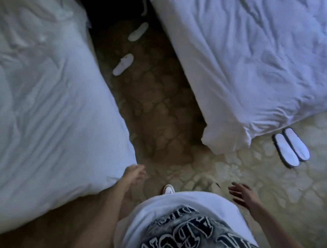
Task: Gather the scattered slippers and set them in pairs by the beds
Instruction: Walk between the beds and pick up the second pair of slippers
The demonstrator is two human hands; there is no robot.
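Ahead, loose slippers beyond fingers.

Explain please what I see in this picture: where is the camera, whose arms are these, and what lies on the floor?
The camera sits on a person's head and looks forward and down, so you see that person's own body from above: a white shirt with dark print, one shoe, and two bare arms. The left hand hangs near the corner of the left bed. The right hand is spread open over the carpet. Both hands hold nothing. On the floor, one pair of slippers lies side by side at the foot of the right bed. Two single slippers lie apart in the dark aisle between the beds: the near slipper and the far slipper.
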